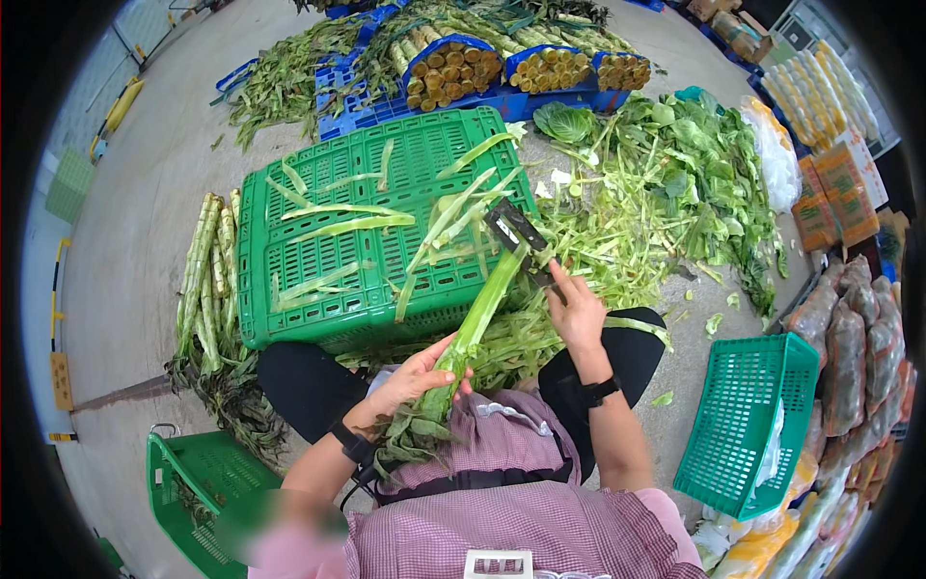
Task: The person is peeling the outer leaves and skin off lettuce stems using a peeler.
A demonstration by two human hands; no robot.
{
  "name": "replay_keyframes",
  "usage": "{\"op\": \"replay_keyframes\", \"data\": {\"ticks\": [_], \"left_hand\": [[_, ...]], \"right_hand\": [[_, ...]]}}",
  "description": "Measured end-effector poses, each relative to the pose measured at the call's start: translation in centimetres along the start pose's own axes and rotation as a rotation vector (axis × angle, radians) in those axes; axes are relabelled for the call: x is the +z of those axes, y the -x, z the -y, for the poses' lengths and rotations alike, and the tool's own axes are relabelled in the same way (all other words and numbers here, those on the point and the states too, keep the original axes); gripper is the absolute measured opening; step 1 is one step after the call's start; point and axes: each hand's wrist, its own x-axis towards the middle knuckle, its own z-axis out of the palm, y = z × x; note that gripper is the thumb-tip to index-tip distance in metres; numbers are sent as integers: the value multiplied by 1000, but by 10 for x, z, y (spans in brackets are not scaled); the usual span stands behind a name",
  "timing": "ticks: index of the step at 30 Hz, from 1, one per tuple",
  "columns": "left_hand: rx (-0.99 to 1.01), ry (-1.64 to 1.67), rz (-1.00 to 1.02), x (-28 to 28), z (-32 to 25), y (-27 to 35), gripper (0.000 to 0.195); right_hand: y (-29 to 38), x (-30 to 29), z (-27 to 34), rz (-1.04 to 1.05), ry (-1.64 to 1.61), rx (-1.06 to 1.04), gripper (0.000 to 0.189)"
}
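My left hand (425, 370) grips the leafy lower part of a green celtuce stalk (485, 300), which slants up and away from my lap. Its far end meets a black peeler (519, 235), whose near end is held by my right hand (576, 307). Under the stalk's far half is an upturned green plastic crate (318, 271), strewn with long pale peel strips (351, 210). Dark, wilted leaves (412, 438) hang from the stalk's near end over my checked apron. The peeler's blade edge cannot be made out.
More stalks (210, 268) lie left of the crate. Peelings and cabbage leaves (673, 166) heap up at the right. Bundled stalks (452, 69) rest on blue pallets (347, 108) beyond. Green baskets stand at lower left (217, 463) and right (745, 420), beside bagged produce (854, 362).
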Motion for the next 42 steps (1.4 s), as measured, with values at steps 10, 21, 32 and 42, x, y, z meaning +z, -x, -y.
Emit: {"op": "replay_keyframes", "data": {"ticks": [10,21,32,42], "left_hand": [[-130,-303,-205,5,-17,16,71],[69,-507,-222,25,-19,-15,82],[-35,-125,-124,17,-19,5,81],[-147,42,-126,-13,-2,-7,83]], "right_hand": [[-29,4,-25,-12,65,236,44],[-2,-8,61,285,-932,624,88],[-8,-4,-6,-89,-260,370,65],[35,-18,64,241,-182,-389,52]]}}
